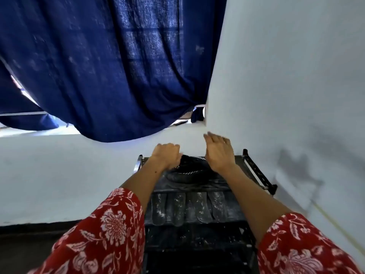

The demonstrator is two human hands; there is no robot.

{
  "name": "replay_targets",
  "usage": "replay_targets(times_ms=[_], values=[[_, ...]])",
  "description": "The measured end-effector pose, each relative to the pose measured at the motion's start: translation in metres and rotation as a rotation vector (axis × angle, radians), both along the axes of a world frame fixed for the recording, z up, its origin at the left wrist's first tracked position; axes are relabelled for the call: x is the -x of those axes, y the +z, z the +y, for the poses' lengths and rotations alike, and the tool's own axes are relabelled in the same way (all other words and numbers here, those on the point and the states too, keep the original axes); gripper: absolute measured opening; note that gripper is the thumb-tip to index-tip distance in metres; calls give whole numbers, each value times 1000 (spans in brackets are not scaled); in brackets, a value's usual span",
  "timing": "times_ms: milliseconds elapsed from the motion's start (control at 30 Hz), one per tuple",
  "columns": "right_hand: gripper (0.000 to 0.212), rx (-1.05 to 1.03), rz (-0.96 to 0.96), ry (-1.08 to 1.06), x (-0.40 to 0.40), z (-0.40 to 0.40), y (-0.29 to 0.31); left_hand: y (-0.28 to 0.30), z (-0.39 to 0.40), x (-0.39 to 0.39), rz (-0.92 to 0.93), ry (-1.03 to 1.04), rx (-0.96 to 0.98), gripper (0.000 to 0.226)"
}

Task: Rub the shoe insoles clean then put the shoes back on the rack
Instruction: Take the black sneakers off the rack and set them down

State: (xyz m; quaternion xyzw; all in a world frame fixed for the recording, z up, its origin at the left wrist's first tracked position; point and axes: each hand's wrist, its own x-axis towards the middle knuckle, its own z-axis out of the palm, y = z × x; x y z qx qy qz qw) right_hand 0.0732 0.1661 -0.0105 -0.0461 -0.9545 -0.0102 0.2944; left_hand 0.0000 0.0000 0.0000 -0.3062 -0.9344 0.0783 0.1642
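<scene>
Black shoe [187,171] on rack [256,173] top; left hand [167,156] grips it; right hand [218,151] spread, just beside.

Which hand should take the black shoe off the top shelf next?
Left, probably. The left hand is curled at the shoe, at its far end, seemingly gripping it. The right hand hovers open above the rack, holding nothing.

No text, label, brand, number or sign could be read anywhere in the view. The black shoe [187,173] on the top shelf of the rack [256,173] bore white markings along its side, but they were too small and blurred to make out as letters.
</scene>
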Motion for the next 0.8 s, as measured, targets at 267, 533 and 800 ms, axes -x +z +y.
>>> replay_targets(times_ms=[267, 533, 800], values=[[48, -179, -415, -118, -1, 57, -67, -52, 21, 47, -19, 10, 247, 41], [46, -335, -404, -82, 25, 72, -86, -69, 36, 94, 44, -44, 531, 22], [33, -158, -340, -104, 33, 82, -83, -77, 36, 128, 96, -174, 588, 26]])
